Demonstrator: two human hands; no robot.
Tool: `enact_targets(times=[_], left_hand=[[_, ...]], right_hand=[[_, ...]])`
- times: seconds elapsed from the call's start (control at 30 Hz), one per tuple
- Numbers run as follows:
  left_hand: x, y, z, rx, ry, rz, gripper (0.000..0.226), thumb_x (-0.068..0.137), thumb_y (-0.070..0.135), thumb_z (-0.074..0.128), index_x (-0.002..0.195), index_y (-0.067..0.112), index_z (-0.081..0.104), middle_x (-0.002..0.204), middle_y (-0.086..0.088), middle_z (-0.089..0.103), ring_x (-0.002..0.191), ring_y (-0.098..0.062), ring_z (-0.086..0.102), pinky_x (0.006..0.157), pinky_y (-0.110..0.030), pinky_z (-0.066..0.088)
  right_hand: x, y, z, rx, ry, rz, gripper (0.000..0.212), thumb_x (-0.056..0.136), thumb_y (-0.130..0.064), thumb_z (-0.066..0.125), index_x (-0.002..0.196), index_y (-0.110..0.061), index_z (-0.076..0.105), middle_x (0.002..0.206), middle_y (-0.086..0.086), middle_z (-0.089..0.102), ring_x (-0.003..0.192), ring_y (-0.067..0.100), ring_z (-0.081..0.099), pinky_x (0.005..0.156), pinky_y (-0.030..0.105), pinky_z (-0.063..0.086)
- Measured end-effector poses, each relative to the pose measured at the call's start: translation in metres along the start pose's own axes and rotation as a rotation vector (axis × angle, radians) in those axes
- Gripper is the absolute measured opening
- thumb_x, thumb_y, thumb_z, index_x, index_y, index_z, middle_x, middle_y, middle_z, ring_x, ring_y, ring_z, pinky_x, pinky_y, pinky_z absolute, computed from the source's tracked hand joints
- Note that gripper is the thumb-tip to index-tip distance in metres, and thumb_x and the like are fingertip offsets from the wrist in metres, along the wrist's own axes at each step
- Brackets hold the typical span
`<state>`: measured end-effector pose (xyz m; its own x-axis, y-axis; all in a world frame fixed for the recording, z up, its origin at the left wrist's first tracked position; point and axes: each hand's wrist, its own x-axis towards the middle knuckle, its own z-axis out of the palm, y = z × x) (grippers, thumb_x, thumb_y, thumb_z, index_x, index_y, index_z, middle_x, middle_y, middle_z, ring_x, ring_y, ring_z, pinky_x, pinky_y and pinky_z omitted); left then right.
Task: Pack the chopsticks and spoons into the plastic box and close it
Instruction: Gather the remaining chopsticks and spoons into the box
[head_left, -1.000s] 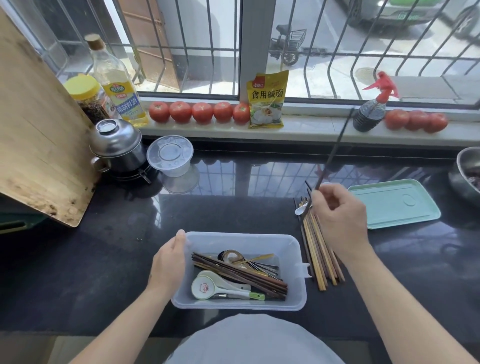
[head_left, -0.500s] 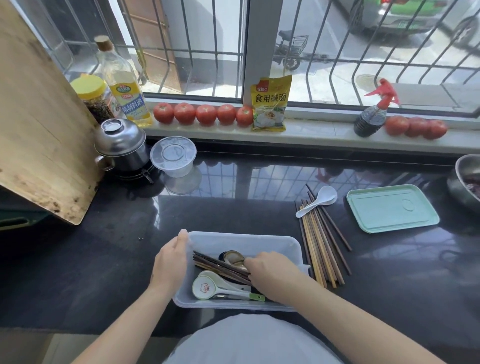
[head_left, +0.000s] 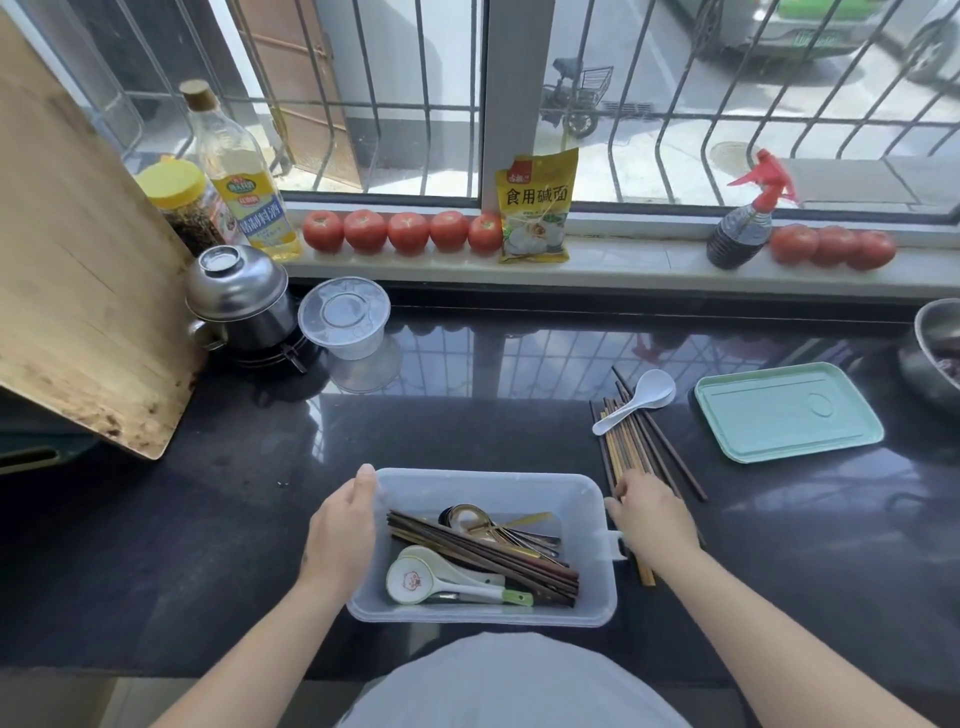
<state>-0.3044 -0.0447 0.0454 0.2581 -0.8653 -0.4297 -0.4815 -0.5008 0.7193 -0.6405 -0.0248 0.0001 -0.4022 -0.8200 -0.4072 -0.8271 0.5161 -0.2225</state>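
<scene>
Right hand (head_left: 652, 519) lying over chopsticks (head_left: 626, 447), fingers flat on them; left hand (head_left: 340, 535) gripping box (head_left: 597, 597) rim

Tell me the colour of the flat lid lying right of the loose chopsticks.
The lid is pale mint green, seen clearly in the head view.

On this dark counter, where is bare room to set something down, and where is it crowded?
Bare: the dark counter between the clear round tub and the clear plastic box; also left of the box. Crowded: the loose chopsticks with the white spoon, beside the green lid.
</scene>
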Motion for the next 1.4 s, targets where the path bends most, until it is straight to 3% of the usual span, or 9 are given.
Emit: enact_targets(times=[0.1,0.17,0.4,0.6,0.93,1.07,1.23,1.33,1.4], left_hand=[[-0.002,0.002,0.0,-0.003,-0.002,0.005,0.045,0.11,0.049,0.03,0.081,0.028,0.057,0.084,0.013,0.057,0.078,-0.002,0.048,0.085,-0.035,0.034],[-0.003,0.003,0.0,-0.005,-0.002,0.012,0.046,0.11,0.048,0.03,0.084,0.024,0.059,0.084,0.011,0.057,0.077,0.0,0.047,0.084,-0.035,0.034],[0.001,-0.001,0.002,0.002,0.024,0.011,0.06,0.11,0.049,0.03,0.1,0.004,0.068,0.089,0.0,0.063,0.077,-0.004,0.05,0.07,-0.033,0.036],[-0.002,0.002,0.0,0.003,-0.012,0.017,0.043,0.11,0.048,0.03,0.08,0.036,0.059,0.09,0.014,0.06,0.103,-0.022,0.053,0.089,-0.037,0.035],[-0.004,0.003,0.0,-0.006,0.001,0.007,0.043,0.11,0.047,0.031,0.081,0.035,0.059,0.088,0.016,0.058,0.101,-0.021,0.054,0.088,-0.036,0.035],[-0.003,0.002,0.0,-0.005,-0.002,0.0,0.047,0.11,0.049,0.03,0.082,0.029,0.062,0.089,0.013,0.061,0.098,-0.023,0.055,0.086,-0.037,0.036],[-0.002,0.002,0.0,-0.008,-0.004,-0.013,0.048,0.11,0.049,0.031,0.083,0.024,0.062,0.088,0.011,0.062,0.095,-0.023,0.055,0.084,-0.037,0.035],[-0.002,0.003,-0.001,-0.017,-0.003,-0.017,0.048,0.109,0.049,0.031,0.084,0.023,0.062,0.089,0.01,0.063,0.096,-0.024,0.055,0.084,-0.037,0.036],[-0.003,0.004,-0.002,-0.026,-0.009,-0.017,0.049,0.11,0.048,0.032,0.084,0.021,0.063,0.088,0.01,0.062,0.096,-0.024,0.055,0.084,-0.037,0.035]], right_hand=[[-0.002,-0.003,0.014,-0.096,-0.016,-0.001,0.019,0.094,-0.036,0.059,0.096,-0.017,0.057,0.101,0.004,0.061,0.092,0.03,0.062,0.073,0.036,0.05],[-0.003,-0.006,0.016,-0.144,-0.005,0.004,0.021,0.096,-0.034,0.057,0.098,-0.014,0.059,0.101,0.006,0.063,0.094,0.03,0.064,0.07,0.035,0.047],[-0.007,0.009,0.019,-0.089,0.148,-0.007,0.026,0.095,-0.038,0.063,0.098,-0.015,0.05,0.103,0.005,0.061,0.095,0.034,0.065,0.066,0.037,0.039],[-0.005,0.01,0.024,-0.119,0.089,0.009,0.023,0.098,-0.037,0.06,0.1,-0.014,0.057,0.101,0.005,0.064,0.095,0.03,0.065,0.07,0.036,0.045],[-0.009,0.008,0.018,-0.218,0.025,-0.069,0.004,0.089,-0.02,0.056,0.091,-0.017,0.057,0.093,0.003,0.067,0.088,0.026,0.066,0.072,0.036,0.055],[-0.011,0.002,-0.009,-0.051,0.081,-0.029,0.013,0.091,-0.026,0.054,0.087,-0.018,0.063,0.09,0.005,0.068,0.079,0.027,0.058,0.07,0.033,0.05],[-0.051,-0.039,-0.076,0.554,0.392,-0.479,0.004,0.088,-0.014,0.071,0.086,-0.018,0.069,0.071,-0.009,0.063,0.066,0.012,0.057,0.062,0.02,0.044],[-0.085,-0.071,-0.081,0.444,0.136,-0.807,0.006,0.089,-0.012,0.07,0.088,-0.018,0.068,0.074,-0.013,0.061,0.066,0.011,0.056,0.061,0.019,0.044],[-0.092,-0.081,-0.059,0.119,-0.049,-0.884,0.005,0.092,-0.019,0.061,0.088,-0.02,0.063,0.077,-0.01,0.059,0.067,0.013,0.051,0.061,0.029,0.041]])
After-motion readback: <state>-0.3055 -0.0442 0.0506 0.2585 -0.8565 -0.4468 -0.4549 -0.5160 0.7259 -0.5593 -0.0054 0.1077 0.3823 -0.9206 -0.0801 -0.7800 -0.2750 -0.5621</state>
